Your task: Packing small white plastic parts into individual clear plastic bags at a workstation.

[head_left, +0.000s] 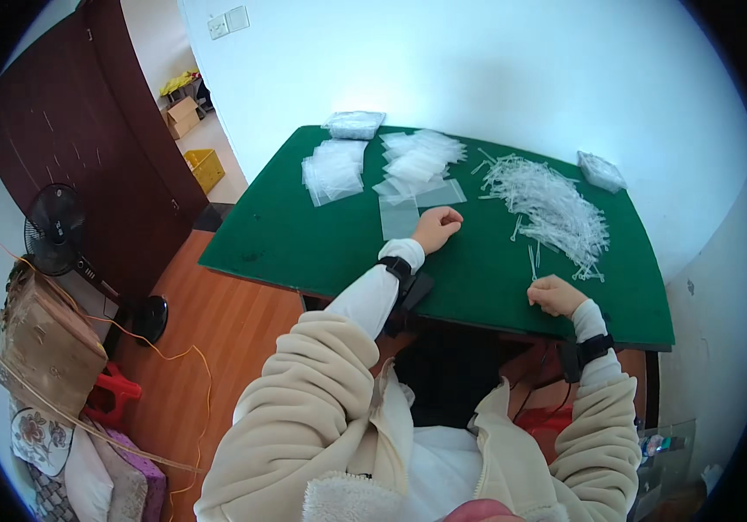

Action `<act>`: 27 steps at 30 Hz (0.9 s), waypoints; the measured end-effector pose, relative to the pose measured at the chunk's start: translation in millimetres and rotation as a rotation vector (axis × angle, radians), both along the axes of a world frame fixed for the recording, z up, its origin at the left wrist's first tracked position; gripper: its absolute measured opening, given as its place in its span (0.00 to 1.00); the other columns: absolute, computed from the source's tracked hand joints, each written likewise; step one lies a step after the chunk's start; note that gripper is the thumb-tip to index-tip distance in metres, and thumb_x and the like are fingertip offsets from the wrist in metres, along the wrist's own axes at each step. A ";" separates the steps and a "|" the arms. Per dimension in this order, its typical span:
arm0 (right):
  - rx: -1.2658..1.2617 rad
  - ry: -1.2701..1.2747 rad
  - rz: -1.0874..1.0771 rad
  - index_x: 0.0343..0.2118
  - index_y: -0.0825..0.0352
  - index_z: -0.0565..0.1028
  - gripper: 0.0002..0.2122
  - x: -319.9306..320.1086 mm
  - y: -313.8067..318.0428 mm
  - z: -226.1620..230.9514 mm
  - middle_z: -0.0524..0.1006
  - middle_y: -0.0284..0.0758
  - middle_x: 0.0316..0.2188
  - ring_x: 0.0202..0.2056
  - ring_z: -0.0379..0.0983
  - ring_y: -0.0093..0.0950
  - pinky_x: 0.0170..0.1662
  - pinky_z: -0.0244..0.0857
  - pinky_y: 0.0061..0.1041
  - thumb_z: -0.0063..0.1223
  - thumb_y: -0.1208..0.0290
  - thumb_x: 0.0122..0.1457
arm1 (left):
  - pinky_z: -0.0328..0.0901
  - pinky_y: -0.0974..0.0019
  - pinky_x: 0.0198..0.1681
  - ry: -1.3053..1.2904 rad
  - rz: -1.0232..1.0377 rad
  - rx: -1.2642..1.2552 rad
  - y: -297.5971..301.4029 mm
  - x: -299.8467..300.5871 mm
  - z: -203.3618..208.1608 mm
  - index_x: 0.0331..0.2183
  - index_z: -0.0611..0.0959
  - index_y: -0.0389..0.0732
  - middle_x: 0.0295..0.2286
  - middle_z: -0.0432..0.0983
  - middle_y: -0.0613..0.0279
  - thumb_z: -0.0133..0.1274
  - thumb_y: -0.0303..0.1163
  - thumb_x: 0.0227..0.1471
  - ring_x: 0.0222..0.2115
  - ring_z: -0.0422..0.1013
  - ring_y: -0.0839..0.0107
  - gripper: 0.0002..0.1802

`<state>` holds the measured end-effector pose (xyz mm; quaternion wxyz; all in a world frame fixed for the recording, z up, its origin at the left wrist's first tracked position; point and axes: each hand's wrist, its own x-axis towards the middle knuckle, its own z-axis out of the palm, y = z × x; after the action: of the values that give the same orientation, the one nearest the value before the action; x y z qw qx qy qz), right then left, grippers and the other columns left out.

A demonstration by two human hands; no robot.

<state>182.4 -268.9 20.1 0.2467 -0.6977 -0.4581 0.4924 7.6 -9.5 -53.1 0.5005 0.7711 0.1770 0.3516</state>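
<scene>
My left hand [438, 228] rests over the green table with its fingers curled closed. What it holds, if anything, is hidden. Beside its wrist lies a flat clear plastic bag [399, 217], and a loose pile of similar bags [421, 161] spreads just beyond. My right hand [558, 296] is closed near the table's front edge, pinching a couple of thin clear plastic sticks [533, 259] that point away from me. Past it sits a large heap of the same clear sticks [552, 209], some with small rounded ends.
Another stack of clear bags [335, 170] lies left on the green tabletop [278, 235]. Filled clear packets stand at the back left [354, 124] and back right [601, 171]. A white wall borders the table's far side. A black fan [58, 222] and orange cable are at left.
</scene>
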 end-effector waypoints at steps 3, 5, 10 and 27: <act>0.091 0.003 0.049 0.13 0.59 0.54 0.18 11.5 0.0 3.8 0.52 0.21 0.09 0.11 0.46 0.13 0.13 0.38 0.17 0.49 0.68 0.54 | 0.64 0.74 0.30 -0.020 -0.077 0.029 6.6 2.6 10.0 0.30 0.78 0.34 0.23 0.74 0.64 0.52 0.27 0.45 0.25 0.69 0.77 0.08; 0.143 -0.001 0.077 0.13 0.58 0.54 0.18 14.1 1.8 1.7 0.52 0.21 0.10 0.11 0.46 0.13 0.13 0.37 0.16 0.50 0.71 0.53 | 0.64 0.73 0.30 -0.014 -0.113 -0.044 8.0 -0.3 9.2 0.30 0.78 0.34 0.23 0.74 0.64 0.52 0.27 0.44 0.25 0.69 0.77 0.08; 0.113 0.144 -0.023 0.15 0.57 0.52 0.18 11.6 -3.0 -2.1 0.52 0.20 0.11 0.12 0.45 0.13 0.14 0.37 0.16 0.50 0.74 0.52 | 0.65 0.72 0.33 0.021 -0.202 -0.200 13.3 -11.8 8.1 0.32 0.78 0.35 0.25 0.74 0.64 0.53 0.28 0.45 0.26 0.69 0.75 0.10; 0.141 0.256 -0.046 0.16 0.57 0.57 0.15 19.7 -1.2 -15.2 0.53 0.20 0.11 0.11 0.45 0.13 0.13 0.38 0.16 0.44 0.62 0.57 | 0.41 0.55 0.59 0.702 -0.177 0.820 -12.0 -67.7 25.4 0.54 0.60 0.42 0.56 0.50 0.49 0.44 0.51 0.50 0.58 0.43 0.55 0.35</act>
<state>202.1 -270.1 5.0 0.3627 -0.6202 -0.4404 0.5384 -60.1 -21.5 -27.7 0.0973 0.9860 0.1164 0.0696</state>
